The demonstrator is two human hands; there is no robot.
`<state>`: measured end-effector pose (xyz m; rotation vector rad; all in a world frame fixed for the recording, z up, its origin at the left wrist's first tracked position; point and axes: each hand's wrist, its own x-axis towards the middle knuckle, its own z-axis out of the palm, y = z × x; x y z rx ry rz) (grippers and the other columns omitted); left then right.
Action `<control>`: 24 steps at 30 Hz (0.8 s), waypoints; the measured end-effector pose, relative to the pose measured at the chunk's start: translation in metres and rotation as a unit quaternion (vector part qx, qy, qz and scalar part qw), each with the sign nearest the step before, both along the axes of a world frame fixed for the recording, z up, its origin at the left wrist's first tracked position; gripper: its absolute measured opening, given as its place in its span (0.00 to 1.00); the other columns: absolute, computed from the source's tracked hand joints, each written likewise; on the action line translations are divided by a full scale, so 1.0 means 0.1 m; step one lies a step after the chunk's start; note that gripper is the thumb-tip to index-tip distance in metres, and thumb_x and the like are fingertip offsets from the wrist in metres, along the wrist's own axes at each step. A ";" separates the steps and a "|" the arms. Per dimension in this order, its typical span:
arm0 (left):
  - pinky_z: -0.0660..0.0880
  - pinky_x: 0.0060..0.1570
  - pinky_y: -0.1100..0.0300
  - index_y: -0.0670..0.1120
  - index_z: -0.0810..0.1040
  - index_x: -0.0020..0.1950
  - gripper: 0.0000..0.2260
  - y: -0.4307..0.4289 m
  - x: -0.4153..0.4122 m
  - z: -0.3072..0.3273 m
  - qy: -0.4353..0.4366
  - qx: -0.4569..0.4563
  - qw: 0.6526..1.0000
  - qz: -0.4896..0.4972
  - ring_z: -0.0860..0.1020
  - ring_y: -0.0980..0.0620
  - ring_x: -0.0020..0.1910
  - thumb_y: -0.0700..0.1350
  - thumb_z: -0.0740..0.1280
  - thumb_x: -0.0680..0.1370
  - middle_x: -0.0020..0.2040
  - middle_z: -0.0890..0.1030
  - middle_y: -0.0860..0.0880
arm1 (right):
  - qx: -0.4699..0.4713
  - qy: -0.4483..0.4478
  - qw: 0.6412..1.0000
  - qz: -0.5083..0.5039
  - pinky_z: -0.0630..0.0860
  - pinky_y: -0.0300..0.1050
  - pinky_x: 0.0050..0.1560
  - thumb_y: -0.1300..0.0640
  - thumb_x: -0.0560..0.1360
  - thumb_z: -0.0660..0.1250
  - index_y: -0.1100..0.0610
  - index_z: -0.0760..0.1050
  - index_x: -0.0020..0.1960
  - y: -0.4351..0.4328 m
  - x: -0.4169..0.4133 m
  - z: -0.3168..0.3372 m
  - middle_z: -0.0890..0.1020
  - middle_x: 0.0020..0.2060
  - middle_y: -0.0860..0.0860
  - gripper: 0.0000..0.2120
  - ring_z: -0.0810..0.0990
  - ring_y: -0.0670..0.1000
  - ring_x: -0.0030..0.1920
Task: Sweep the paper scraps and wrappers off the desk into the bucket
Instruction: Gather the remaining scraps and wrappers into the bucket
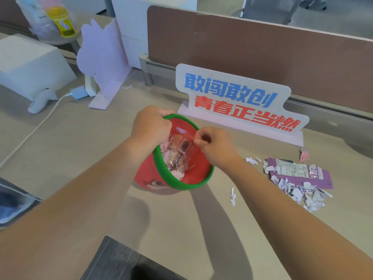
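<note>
A red bucket with a green rim (187, 184) stands tilted on the beige desk (80, 142). My left hand (150, 126) grips its far rim. My right hand (217, 145) pinches a clear plastic wrapper (179, 150) with a barcode, holding it inside the bucket's mouth. Paper scraps lie in the bucket under it. To the right on the desk lies a purple wrapper (300, 173) among several torn white paper scraps (308, 197). One lone scrap (232, 197) lies closer to the bucket, and a small pink wrapper (304, 155) sits further back.
A white sign with blue and red characters (240, 104) stands just behind the bucket. A brown partition (262, 53) runs along the desk's back. At the left are a lilac cut-out stand (105, 63), a white box (30, 65) and a white cable (34, 128). A dark chair edge (113, 261) is below.
</note>
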<state>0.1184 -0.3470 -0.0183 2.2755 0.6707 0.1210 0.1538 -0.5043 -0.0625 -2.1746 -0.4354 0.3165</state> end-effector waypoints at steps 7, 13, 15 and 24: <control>0.68 0.21 0.76 0.55 0.83 0.53 0.20 0.05 0.02 -0.02 -0.005 0.002 1.000 -0.001 0.76 0.64 0.22 0.35 0.61 0.71 0.44 0.86 0.43 | 0.001 -0.004 0.999 0.046 0.69 0.38 0.52 0.58 0.76 0.64 0.55 0.82 0.50 0.00 -0.01 0.00 0.81 0.45 0.46 0.09 0.76 0.45 0.47; 0.69 0.23 0.75 0.55 0.84 0.52 0.19 0.05 0.06 -0.04 -0.007 0.008 1.000 -0.004 0.76 0.61 0.23 0.35 0.61 0.72 0.46 0.86 0.45 | 0.006 0.038 0.997 -0.065 0.77 0.42 0.46 0.57 0.75 0.66 0.52 0.81 0.46 -0.12 0.01 -0.12 0.82 0.41 0.48 0.05 0.80 0.49 0.43; 0.71 0.27 0.73 0.55 0.84 0.52 0.19 0.03 0.08 -0.05 -0.006 0.015 1.000 -0.013 0.78 0.59 0.25 0.36 0.61 0.71 0.46 0.86 0.46 | 0.011 0.037 0.999 -0.024 0.75 0.36 0.45 0.59 0.74 0.67 0.52 0.81 0.45 -0.14 -0.04 -0.11 0.81 0.40 0.46 0.05 0.79 0.47 0.42; 0.67 0.18 0.75 0.57 0.83 0.54 0.20 -0.02 0.09 -0.04 0.011 0.012 1.000 -0.015 0.75 0.68 0.21 0.35 0.61 0.72 0.44 0.86 0.43 | -0.016 -0.018 0.981 -0.192 0.67 0.38 0.51 0.64 0.75 0.61 0.56 0.78 0.54 -0.72 -0.06 -0.48 0.80 0.50 0.50 0.12 0.75 0.47 0.48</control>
